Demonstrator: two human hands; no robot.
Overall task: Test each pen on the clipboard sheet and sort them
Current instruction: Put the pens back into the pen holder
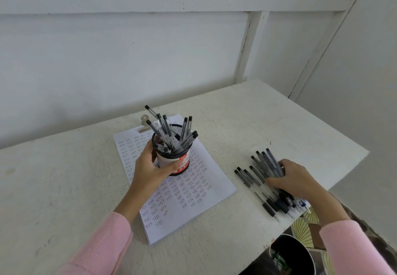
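Pens by the dozen crowd a white-painted table (64,188) as a person in pink sleeves sorts them. The left hand (150,168) wraps a black mesh pen cup (173,163), thumb on the near side and fingers curled round the far wall, apparently to steady it where it stands on the clipboard sheet (193,191). The cup's pens (171,135) stand nearly upright and fan outward, capped ends up, their long axes leaning away from the centre.

The sheet is already filled with rows of small handwritten test marks, which suggests the testing is well along. Its metal clip (144,122) shows just behind the cup at the sheet's far end.

To the right, well apart from the sheet, a loose pile of pens (260,180) lies flat near the table's edge. Most run parallel, long axes going diagonally from far-left to near-right, dark caps toward the far end. The right hand (297,180) rests on top of this pile, fingers bent and spread across the barrels, seemingly gathering them; whether it pinches any single pen cannot be told.

A dark bin (292,255) sits below the table's near right edge.
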